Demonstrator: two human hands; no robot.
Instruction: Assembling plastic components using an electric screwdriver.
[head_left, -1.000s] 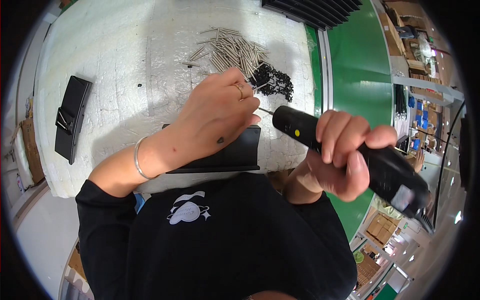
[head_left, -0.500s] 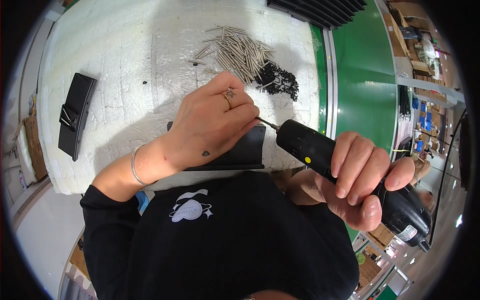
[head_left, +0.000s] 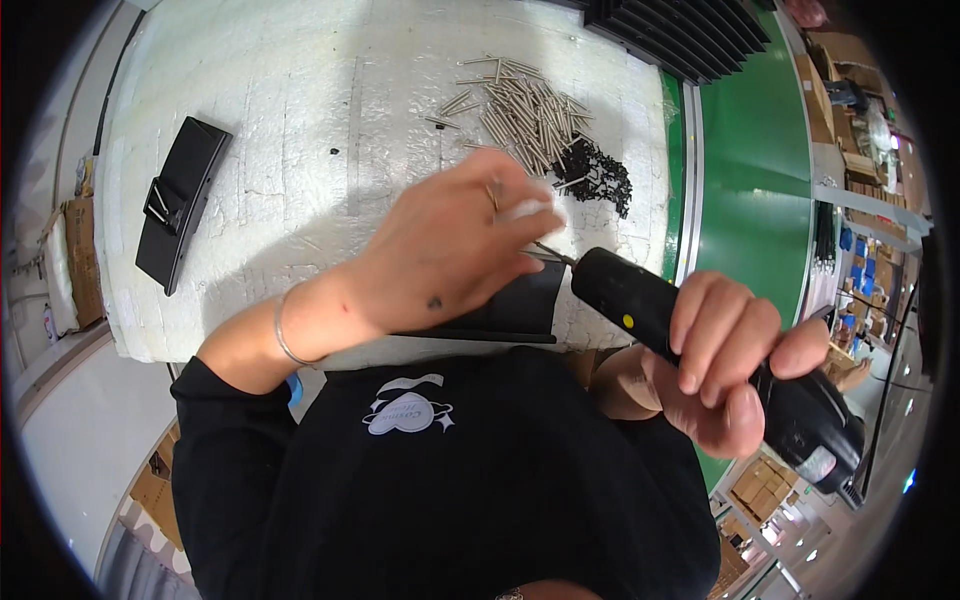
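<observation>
My right hand (head_left: 725, 350) is wrapped round a black electric screwdriver (head_left: 625, 290) with a yellow dot on its body. Its thin bit (head_left: 553, 252) points left toward my left hand (head_left: 450, 240). The fingertips of that hand are near the bit and smeared by motion, so any small thing between them cannot be made out. Below the left hand lies a black panel-like part (head_left: 515, 305) with a raised edge, partly hidden by the hand. Beyond the hands are a heap of thin metal rods (head_left: 525, 120) and, touching it, a pile of small black screws (head_left: 598, 178).
A white, film-covered work surface (head_left: 270, 120) lies under everything. At left rests another black part (head_left: 185, 200) with small metal rods on it. Black ribbed parts (head_left: 680, 40) are stacked at the far right. A green surface (head_left: 750, 180) runs along the right side.
My left hand's fingers have loosened around the bit's tip and lifted slightly. The screwdriver stays in my right hand. The whole view has shifted, so the table's things appear farther right.
</observation>
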